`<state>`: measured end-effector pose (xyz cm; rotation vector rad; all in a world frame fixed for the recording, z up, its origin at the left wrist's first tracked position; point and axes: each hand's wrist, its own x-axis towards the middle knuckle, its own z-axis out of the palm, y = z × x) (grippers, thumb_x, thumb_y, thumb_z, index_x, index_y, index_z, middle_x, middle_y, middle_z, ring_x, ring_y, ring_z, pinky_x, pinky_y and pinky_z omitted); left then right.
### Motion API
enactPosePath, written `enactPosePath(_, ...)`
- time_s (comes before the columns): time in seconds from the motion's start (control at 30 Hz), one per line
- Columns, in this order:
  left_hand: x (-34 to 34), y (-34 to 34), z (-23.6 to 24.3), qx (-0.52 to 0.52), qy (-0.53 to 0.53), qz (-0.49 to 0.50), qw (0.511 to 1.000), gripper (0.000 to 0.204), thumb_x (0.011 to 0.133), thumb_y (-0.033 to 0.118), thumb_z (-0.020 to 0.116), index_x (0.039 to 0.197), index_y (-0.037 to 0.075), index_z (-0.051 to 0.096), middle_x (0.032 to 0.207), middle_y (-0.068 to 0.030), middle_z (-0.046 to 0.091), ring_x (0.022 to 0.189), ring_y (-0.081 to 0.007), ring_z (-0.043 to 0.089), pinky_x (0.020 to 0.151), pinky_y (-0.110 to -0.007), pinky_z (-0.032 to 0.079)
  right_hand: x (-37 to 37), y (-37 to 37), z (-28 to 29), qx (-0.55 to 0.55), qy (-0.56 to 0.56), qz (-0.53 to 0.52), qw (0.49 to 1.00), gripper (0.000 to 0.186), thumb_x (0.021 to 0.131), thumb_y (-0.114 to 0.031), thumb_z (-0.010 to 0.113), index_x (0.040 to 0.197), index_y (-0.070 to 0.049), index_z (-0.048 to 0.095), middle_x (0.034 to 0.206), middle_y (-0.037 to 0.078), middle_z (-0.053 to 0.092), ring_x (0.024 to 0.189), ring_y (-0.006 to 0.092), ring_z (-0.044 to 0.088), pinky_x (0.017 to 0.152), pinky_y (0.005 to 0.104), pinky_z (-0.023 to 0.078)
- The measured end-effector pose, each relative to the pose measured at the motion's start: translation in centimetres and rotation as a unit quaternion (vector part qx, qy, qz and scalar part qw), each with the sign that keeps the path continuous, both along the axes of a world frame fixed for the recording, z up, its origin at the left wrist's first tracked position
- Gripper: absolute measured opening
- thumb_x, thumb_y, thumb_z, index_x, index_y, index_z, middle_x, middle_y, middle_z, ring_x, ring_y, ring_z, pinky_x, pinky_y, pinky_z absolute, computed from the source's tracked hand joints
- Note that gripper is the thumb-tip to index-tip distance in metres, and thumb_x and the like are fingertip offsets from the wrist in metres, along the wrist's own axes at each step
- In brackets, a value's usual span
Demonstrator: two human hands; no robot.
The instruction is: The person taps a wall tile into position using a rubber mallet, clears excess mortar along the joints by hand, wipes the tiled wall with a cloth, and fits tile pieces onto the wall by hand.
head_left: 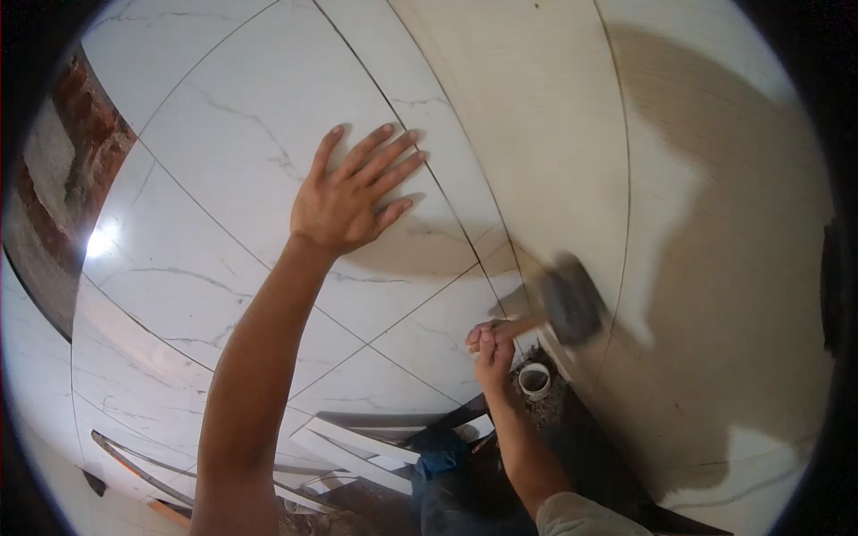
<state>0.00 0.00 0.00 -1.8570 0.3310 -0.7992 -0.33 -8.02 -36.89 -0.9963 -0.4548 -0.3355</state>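
My left hand [351, 198] lies flat with fingers spread on a white tile [241, 170] with grey veins. Its fingertips reach the dark joint line beside a narrower row of the same tiles. Lower and to the right, my right hand [492, 350] is wrapped around the short handle of a rubber mallet [573, 299]. The mallet's dark head is smeared by motion and points right, over the border between the white tiles and a beige surface [545, 116]. I cannot tell whether the head touches anything.
A round white pipe end or cup [534, 381] sits amid dark rubble below the mallet. Long pale strips [357, 442] lie near my legs at the bottom. On the left, broken brickwork [85, 147] shows past the tile edge. A large shadow falls across the beige surface.
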Motion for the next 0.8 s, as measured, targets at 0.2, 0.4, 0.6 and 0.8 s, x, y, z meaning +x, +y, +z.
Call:
enactPosePath(0.2,-0.1,-0.7,-0.7,0.002,0.004,-0.028,1.000,0.056,0.101,0.067,0.031,0.154,0.049,0.030,0.161,0.0219,0.029,0.146,-0.0033,0.030,0.128,-0.044,0.014,-0.9,-1.0,0.3,-0.018,0.146,0.002,0.989,0.017,0.103,-0.015,0.050,0.092,-0.003,0.049,0.081,0.007,0.054,0.070,0.0165,0.056,0.060,0.0306,0.048)
enactPosePath(0.4,-0.1,-0.4,-0.8,0.000,-0.006,-0.027,1.000,0.056,0.101,0.067,0.030,0.153,0.047,0.032,0.161,0.0215,0.029,0.146,-0.0037,0.031,0.128,-0.044,0.016,-1.3,0.4,2.1,0.257,-0.024,-0.049,0.965,0.019,0.104,-0.018,0.053,0.096,0.000,0.050,0.075,0.009,0.053,0.063,0.0167,0.055,0.058,0.0308,0.047)
enactPosePath(0.6,-0.1,-0.1,-0.3,-0.013,0.010,-0.038,0.999,0.056,0.101,0.066,0.031,0.154,0.046,0.032,0.161,0.0213,0.030,0.145,-0.0044,0.032,0.127,-0.045,0.017,-1.1,-0.6,0.7,-0.014,0.095,0.005,0.995,0.022,0.104,-0.025,0.053,0.102,-0.003,0.049,0.077,0.007,0.060,0.064,0.0158,0.057,0.055,0.0296,0.046)
enactPosePath(0.8,0.1,-0.2,-0.4,-0.015,0.013,-0.043,0.999,0.056,0.101,0.065,0.032,0.154,0.046,0.032,0.160,0.0207,0.030,0.145,-0.0045,0.031,0.127,-0.044,0.016,-0.8,-0.8,0.8,0.010,0.063,-0.016,0.998,0.023,0.106,-0.027,0.048,0.108,-0.004,0.048,0.090,0.010,0.063,0.073,0.0163,0.061,0.055,0.0269,0.047)
